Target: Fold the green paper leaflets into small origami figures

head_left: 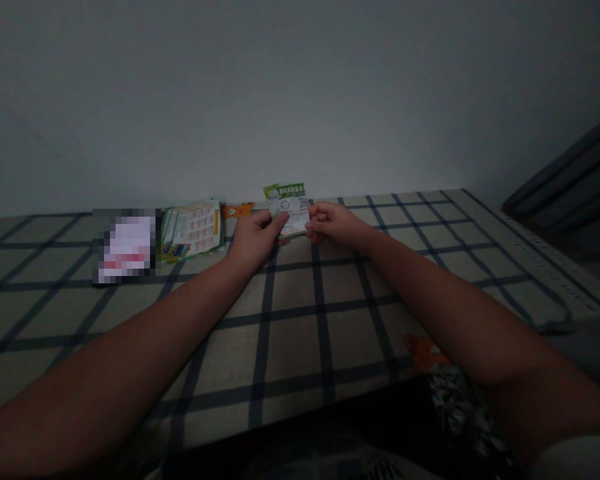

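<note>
A small green and white printed leaflet (294, 205) is held up over the checked cloth, tilted toward me. My left hand (257, 240) grips its lower left side, thumb across the front. At its lower right edge, the fingers of my right hand (330, 223) pinch it. A QR code and lines of print show on the leaflet, too small to read. To the left of my left hand lies a stack of similar green and white leaflets (195, 227), slightly fanned.
Left of the stack lies a pixelated flat object (127, 247), pinkish white with a dark edge. The checked cloth (290, 347) covers the surface up to a pale wall (300, 93). Dark folded fabric (575, 173) hangs at the right. A grey ruffled item (463, 407) sits near my right forearm.
</note>
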